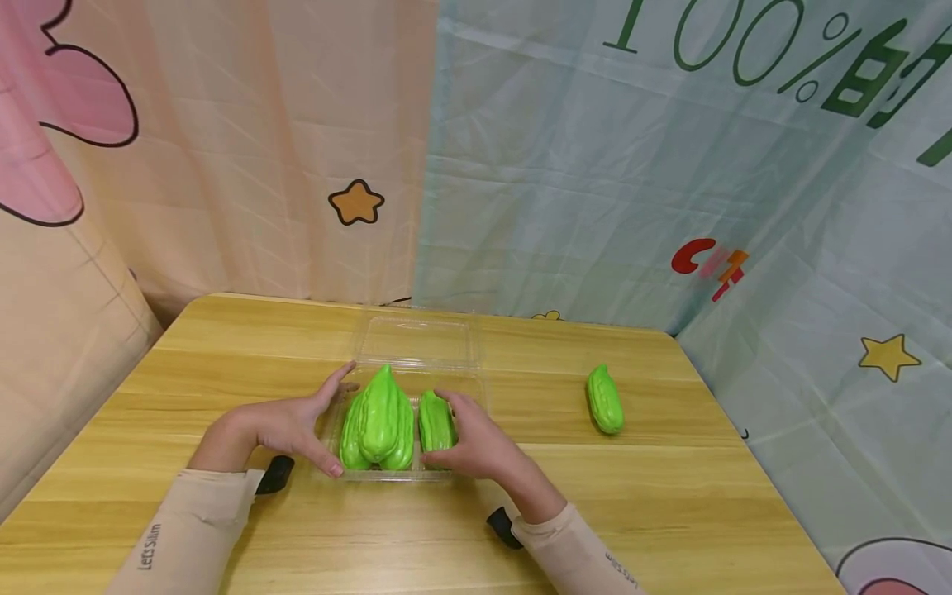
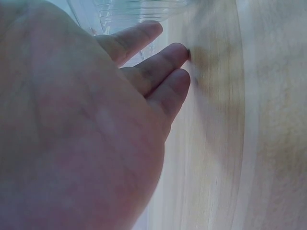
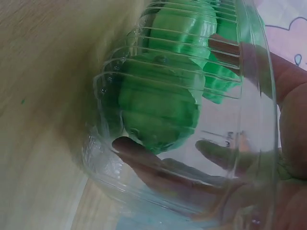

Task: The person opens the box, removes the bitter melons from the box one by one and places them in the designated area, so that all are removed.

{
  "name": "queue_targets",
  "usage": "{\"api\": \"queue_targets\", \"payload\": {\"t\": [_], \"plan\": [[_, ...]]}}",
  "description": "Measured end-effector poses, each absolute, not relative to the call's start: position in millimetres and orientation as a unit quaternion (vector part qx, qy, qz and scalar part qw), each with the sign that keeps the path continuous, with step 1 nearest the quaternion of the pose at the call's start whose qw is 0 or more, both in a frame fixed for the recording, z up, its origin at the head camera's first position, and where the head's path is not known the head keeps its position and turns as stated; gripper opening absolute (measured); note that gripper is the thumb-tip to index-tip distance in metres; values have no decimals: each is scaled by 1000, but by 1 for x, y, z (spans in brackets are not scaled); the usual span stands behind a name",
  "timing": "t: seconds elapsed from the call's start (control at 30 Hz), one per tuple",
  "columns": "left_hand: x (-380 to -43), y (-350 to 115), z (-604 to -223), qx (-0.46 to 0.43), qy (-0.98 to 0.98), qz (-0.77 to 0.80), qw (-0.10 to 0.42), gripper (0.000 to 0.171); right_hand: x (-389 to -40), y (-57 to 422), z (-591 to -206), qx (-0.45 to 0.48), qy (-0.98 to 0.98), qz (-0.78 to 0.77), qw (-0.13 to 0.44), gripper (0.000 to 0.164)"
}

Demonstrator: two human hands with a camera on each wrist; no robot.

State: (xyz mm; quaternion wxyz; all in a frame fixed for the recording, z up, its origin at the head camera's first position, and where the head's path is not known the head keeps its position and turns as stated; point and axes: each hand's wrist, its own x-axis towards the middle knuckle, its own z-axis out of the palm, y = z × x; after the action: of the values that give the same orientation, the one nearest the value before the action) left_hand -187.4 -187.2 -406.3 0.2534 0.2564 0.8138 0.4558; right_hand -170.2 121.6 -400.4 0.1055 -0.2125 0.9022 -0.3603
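Note:
A clear plastic clamshell box [image 1: 379, 476] stands on the table with its lid [image 1: 418, 340] folded back. Inside, green ridged bitter melons [image 1: 381, 417] are piled on the left, one lying on top of others. To their right in the box lies another bitter melon [image 1: 435, 421], with the thumb and fingers of my right hand [image 1: 476, 438] curved around it. The right wrist view shows this bitter melon [image 3: 160, 103] and the fingers through the ribbed clear wall. At the box's left side is my left hand [image 1: 297, 426], thumb and fingers spread along the wall; three fingers [image 2: 168, 93] extend loosely in the left wrist view.
A single bitter melon [image 1: 606, 400] lies on the wooden table [image 1: 535, 372] to the right of the box. Printed curtains [image 1: 550, 182] hang behind the table and along its sides. Black wrist-camera parts [image 1: 504, 527] stick out near both sleeves.

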Motion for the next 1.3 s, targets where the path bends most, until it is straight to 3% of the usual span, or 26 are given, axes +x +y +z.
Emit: {"api": "queue_targets", "payload": {"t": [1.3], "plan": [[-189,-187,-408,256,815,455,251,149,-167,112,-407,-203,917,-330,95,93]]}}
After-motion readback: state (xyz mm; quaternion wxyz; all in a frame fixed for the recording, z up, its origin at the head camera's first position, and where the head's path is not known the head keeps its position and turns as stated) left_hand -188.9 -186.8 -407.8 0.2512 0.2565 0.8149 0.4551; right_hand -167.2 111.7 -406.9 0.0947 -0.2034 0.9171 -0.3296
